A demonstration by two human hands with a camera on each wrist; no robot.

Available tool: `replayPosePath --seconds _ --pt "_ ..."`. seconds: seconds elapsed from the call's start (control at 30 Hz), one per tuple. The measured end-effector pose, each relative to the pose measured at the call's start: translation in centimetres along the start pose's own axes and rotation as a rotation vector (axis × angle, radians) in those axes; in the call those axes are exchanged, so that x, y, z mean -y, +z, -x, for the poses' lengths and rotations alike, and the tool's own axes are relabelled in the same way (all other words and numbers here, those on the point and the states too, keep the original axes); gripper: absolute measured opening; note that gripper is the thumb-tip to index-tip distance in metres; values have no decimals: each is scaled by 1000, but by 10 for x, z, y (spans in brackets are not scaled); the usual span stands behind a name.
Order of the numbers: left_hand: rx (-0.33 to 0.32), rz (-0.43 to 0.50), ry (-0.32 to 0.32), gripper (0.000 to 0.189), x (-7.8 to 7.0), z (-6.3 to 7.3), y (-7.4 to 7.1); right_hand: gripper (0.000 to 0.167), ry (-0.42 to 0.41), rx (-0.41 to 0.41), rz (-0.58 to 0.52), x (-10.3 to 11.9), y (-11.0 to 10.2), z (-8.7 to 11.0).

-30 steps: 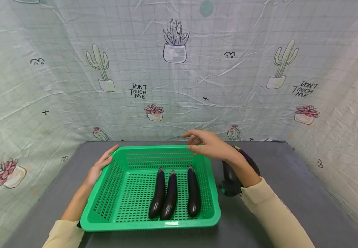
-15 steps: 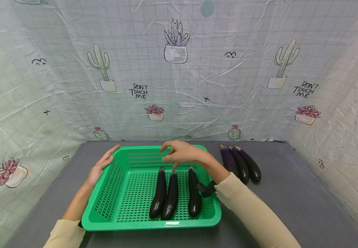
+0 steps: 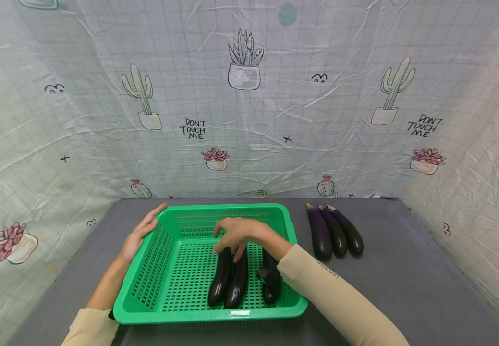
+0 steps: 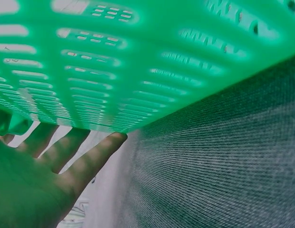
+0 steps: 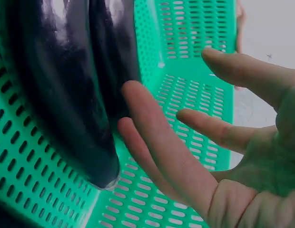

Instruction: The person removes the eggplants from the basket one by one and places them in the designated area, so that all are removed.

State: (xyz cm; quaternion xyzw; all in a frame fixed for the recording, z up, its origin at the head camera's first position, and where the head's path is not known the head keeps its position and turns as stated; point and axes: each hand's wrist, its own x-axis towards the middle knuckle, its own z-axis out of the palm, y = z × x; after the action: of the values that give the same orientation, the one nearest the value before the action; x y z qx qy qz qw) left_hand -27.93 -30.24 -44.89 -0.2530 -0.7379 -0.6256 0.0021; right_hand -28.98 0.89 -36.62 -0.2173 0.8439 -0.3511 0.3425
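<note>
1. The left hand [image 3: 137, 235] rests against the left side of the green basket [image 3: 210, 315], fingers straight.
2. The right hand [image 3: 235, 233], fingers spread, is over two eggplants [image 3: 220, 283] inside; contact unclear.
3. A third eggplant [image 3: 271, 294] lies right of them; three other eggplants [image 3: 337, 235] lie on the table [image 3: 396, 288].

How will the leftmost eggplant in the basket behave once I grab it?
The leftmost eggplant looks glossy, so probably slippery. Its rounded body might roll toward the bare left side of the green basket. Smooth, unwrinkled skin suggests it's firm.
</note>
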Motion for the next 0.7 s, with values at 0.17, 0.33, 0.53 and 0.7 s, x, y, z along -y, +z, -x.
replayPosePath --seconds 0.17,0.33,0.53,0.7 --pt "17 47 8 55 2 1 0 61 42 5 87 3 10 -6" --pt "55 155 13 55 3 2 -1 59 68 -9 133 3 17 -10" --pt "53 152 25 53 3 1 -1 55 66 -44 215 2 23 -15" --pt "48 137 26 54 3 0 -1 55 53 -45 227 -1 25 -17"
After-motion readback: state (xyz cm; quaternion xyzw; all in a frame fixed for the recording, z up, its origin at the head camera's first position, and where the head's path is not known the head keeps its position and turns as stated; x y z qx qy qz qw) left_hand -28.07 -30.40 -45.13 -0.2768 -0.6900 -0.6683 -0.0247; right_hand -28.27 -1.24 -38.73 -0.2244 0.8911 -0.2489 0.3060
